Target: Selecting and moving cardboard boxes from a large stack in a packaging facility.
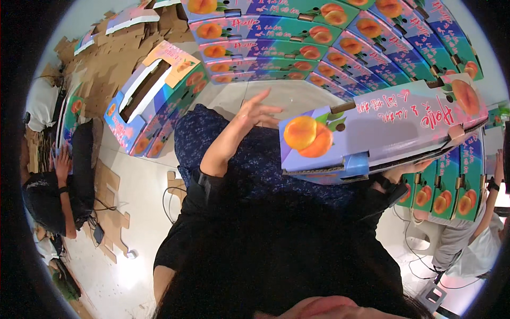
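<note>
Pale floor (141,181) shows around me. Over my lap (249,157), the peach-printed carton (377,133) meets my right hand (405,170), whose finger closure I can't tell; my left hand (255,112) is empty, fingers apart. Handling this carton seems to call for steady support. Stacked cartons (255,32) stand beyond.

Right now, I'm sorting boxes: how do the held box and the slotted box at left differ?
The held box is in the right hand; the slotted box stands unheld. The held box shows a lilac side, the slotted box a dark top opening. Both bear printed peaches.
</note>
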A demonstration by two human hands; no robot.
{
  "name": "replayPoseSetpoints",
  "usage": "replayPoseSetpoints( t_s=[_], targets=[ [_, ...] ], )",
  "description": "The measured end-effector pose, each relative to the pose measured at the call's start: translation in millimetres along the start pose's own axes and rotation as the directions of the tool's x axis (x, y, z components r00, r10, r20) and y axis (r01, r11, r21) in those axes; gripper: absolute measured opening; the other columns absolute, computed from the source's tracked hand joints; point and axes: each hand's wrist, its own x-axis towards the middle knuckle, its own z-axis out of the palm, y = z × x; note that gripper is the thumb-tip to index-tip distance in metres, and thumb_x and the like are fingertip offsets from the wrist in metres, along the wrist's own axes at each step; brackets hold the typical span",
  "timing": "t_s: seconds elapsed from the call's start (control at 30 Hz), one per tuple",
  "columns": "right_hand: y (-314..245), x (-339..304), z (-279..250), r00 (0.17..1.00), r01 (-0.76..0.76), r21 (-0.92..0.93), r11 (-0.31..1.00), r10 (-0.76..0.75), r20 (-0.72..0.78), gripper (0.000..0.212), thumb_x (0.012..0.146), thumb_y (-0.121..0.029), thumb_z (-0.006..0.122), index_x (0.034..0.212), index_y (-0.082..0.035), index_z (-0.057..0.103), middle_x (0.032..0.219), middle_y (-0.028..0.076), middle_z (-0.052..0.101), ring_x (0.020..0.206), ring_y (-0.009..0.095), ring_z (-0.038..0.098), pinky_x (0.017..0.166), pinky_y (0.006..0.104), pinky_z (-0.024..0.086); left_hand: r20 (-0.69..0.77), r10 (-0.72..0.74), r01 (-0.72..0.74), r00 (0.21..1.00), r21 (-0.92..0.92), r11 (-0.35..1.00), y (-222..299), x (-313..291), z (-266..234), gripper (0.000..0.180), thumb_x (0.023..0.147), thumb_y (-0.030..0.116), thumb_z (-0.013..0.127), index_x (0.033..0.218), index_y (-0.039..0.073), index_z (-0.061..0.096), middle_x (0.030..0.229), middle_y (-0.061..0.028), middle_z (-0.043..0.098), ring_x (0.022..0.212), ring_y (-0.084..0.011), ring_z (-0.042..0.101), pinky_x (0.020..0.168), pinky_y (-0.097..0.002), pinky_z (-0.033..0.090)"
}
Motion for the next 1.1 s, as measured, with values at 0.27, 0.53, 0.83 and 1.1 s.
replayPoseSetpoints(
  t_s=[0.27,0.53,0.83,1.1],
  targets=[
    [-8,-16,27,0.965,0.238,-0.166,0.957,-0.252,-0.073,0.069,0.087,-0.058,0.040,0.145,-0.020,0.032,0.145,0.005,0.038,0.130,0.031,0.038,0.108,0.0504,0.031,0.232,-0.316,0.170,0.920,0.490,0.855,-32,-18,16,0.092,0.077,0.030,0.076,0.143,-0.006,0.024,0.138,-0.0219,0.040,0.132,-0.0281,0.035,0.110,-0.0373,0.025],
    [3,-14,-2,0.993,-0.108,0.070,0.992,0.111,-0.028,0.072,0.085,-0.062,0.039,0.138,-0.013,0.039,0.126,0.010,0.049,0.114,0.029,0.049,0.097,0.0452,0.041,0.214,-0.258,0.155,0.942,0.402,0.902,-76,-15,73,0.099,0.079,0.022,0.078,0.147,-0.001,0.010,0.149,-0.0142,0.022,0.138,-0.0236,0.021,0.114,-0.0368,0.016],
    [12,-7,-22,0.985,-0.169,0.140,0.976,0.161,0.067,0.073,0.086,-0.060,0.040,0.141,-0.012,0.036,0.131,0.010,0.047,0.118,0.029,0.047,0.099,0.0444,0.040,0.136,-0.197,0.137,0.971,0.359,0.923,-94,-15,70,0.067,0.079,0.020,0.077,0.133,-0.001,0.042,0.127,-0.0090,0.054,0.120,-0.0178,0.048,0.104,-0.0358,0.035],
    [13,-32,-5,0.982,-0.183,0.194,0.964,0.170,0.079,0.072,0.088,-0.056,0.043,0.142,-0.010,0.033,0.136,0.013,0.043,0.121,0.032,0.046,0.101,0.0473,0.039,0.073,-0.109,0.069,0.991,0.414,0.908,-97,-19,61,0.062,0.076,0.012,0.078,0.129,0.000,0.047,0.124,-0.0070,0.056,0.116,-0.0149,0.050,0.100,-0.0354,0.041]
  ],
)
